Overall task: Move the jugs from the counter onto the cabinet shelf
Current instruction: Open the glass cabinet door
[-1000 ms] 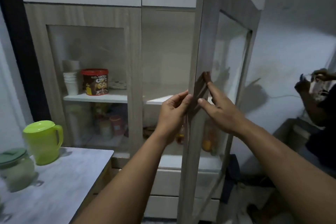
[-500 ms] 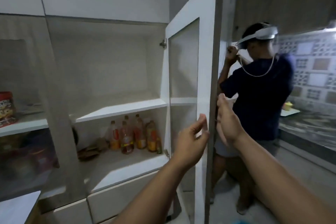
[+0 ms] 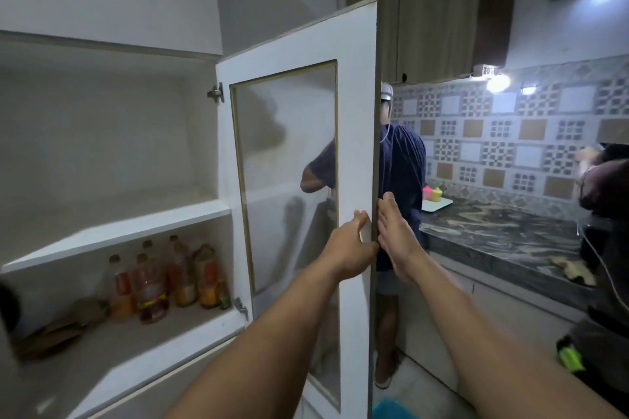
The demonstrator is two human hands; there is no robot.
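No jug shows in this view. The cabinet's glass-panelled door [image 3: 354,133] stands swung wide open. My left hand [image 3: 350,245] grips the door's free edge from the inner side, thumb up. My right hand [image 3: 396,235] lies flat with straight fingers against the outer side of the same edge. Inside the cabinet, the white middle shelf [image 3: 136,231] has nothing on it. Several bottles [image 3: 163,279] stand on the shelf below.
A person in a dark blue shirt [image 3: 401,177] stands right behind the open door. A dark marble counter [image 3: 503,235] runs along the tiled wall at right, with a white tray [image 3: 437,204]. Another person [image 3: 602,187] is at the right edge. A blue object [image 3: 391,410] lies on the floor.
The door has swung from nearly closed to wide open with both hands following its edge. My view has turned right, so the green jug and the grey table have left the frame.
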